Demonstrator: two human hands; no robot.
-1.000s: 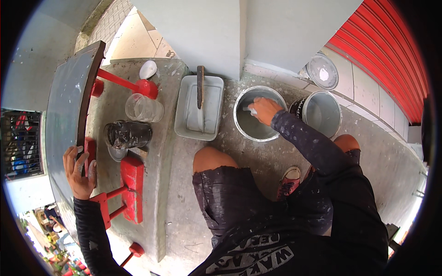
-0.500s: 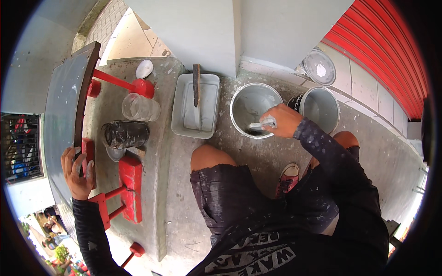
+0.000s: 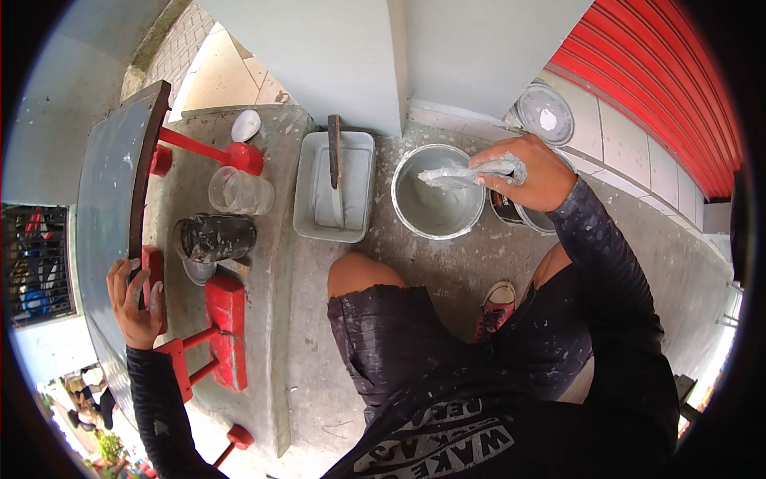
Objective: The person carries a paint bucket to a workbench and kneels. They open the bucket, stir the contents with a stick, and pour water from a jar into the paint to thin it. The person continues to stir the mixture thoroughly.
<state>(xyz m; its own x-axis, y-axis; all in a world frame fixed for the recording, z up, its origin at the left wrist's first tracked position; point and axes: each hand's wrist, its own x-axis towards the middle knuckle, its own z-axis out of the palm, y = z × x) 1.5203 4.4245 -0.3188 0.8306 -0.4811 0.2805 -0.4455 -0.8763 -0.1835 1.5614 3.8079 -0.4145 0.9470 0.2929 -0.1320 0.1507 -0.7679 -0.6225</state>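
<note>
My right hand point(image 3: 531, 172) is closed around a paintbrush point(image 3: 451, 174) thickly coated in pale grey paint. Its bristle end hangs over the round bucket point(image 3: 443, 235), which has grey paint on its inner wall and bottom. At the left, my left hand point(image 3: 136, 305) grips the dark edge of a grey tabletop point(image 3: 110, 207), fingers bent over it and thumb on the near side. Left of the bucket is a grey rectangular paint tray point(image 3: 302, 199), with a long wooden-handled tool point(image 3: 335, 164) lying across it.
Behind my right hand stands a second bucket point(image 3: 536, 222), partly hidden. A round lid point(image 3: 546, 116) leans near the tiled ledge. On the concrete step are a clear plastic tub point(image 3: 239, 190), a black paint-smeared container point(image 3: 215, 238) and red table supports point(image 3: 226, 335). A grey column point(image 3: 319, 56) rises ahead.
My right hand has lifted the paintbrush up from the bucket's lower right rim, moving away from me and a little right. My left hand stays on the table edge.
</note>
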